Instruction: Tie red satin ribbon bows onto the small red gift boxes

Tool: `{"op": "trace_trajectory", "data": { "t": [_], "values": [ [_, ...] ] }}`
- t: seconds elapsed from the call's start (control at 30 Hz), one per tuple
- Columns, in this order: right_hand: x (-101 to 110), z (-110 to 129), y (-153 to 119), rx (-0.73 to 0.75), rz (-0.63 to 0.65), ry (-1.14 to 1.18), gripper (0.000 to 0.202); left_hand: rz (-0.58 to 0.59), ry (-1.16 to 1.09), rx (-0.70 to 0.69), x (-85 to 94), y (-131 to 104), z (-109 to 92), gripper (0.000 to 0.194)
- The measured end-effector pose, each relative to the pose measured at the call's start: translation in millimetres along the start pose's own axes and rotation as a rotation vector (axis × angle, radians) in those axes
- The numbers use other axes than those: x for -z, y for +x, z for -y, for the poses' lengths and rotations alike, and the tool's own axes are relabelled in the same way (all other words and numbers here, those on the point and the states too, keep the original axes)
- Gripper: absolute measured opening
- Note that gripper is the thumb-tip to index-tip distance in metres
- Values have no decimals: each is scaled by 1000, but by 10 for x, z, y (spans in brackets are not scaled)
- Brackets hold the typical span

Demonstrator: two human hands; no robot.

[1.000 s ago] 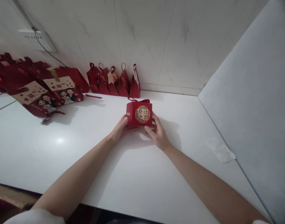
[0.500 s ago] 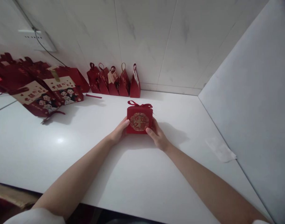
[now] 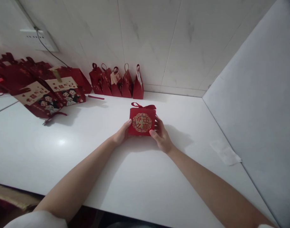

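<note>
Between my two hands is a red gift box (image 3: 133,130) with a round gold emblem of Chinese characters on its front. A red ribbon bow (image 3: 145,106) is tied on its top. My left hand (image 3: 122,133) grips the box's left side, thumb at the front edge and the other fingers hidden. From the right, my right hand (image 3: 161,136) holds it, thumb on the lower front corner and fingers curled along the side. Whether the box's bottom touches the table, I cannot tell.
Several small red tent-shaped boxes (image 3: 116,87) with loop handles stand in a row against the tiled wall. Larger red bags with cartoon couples (image 3: 70,91) are grouped at the left. A white tissue (image 3: 226,153) lies on the white table (image 3: 140,177) near the right-hand panel.
The front of the box now leans back slightly, and its emblem shows brighter. My right fingers have shifted a little on its side. The camera view has moved slightly.
</note>
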State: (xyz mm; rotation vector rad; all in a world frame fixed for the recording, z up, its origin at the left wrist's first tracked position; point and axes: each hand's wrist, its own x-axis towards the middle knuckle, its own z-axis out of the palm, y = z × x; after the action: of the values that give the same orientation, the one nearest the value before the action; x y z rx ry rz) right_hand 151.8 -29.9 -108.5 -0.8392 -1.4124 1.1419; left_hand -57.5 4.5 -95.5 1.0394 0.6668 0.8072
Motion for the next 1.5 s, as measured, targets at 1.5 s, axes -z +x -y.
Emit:
{"op": "trace_trajectory", "data": {
  "t": [1.5],
  "values": [
    [-41, 114, -66, -1, -19, -193, 80, 344, -392, 387, 129, 42, -155, 108]
  ]
}}
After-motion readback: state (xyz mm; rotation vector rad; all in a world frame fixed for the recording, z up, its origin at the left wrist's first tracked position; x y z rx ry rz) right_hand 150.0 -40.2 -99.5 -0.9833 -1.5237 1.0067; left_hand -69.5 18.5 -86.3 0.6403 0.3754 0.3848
